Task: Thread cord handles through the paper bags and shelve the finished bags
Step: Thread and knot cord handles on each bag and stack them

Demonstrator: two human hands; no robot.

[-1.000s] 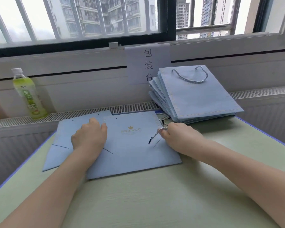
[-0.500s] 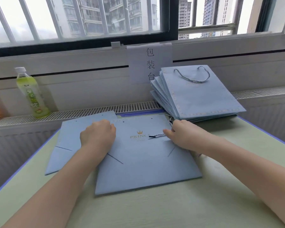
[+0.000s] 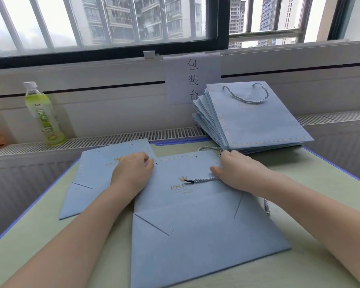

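Right hand lies on the upper right part of the flat paper bag, fingers curled round a twisted blue-and-white cord whose black-tipped end points left across the gold crown print. Left hand presses the bag's upper left edge with fingers bent down onto the paper, gripping nothing. The bag is matte light-blue paper, rectangular, with creased fold lines and two punched holes near its top border; it rests on the pale green table. A second flat bag lies partly under it to the left. A fanned stack of finished bags, the top one carrying a looped cord handle, leans against the wall behind the right hand. A green drink bottle stands on the vent ledge. Compared with half a second earlier, the bag sits nearer the person and the cord end lies farther left over the print.
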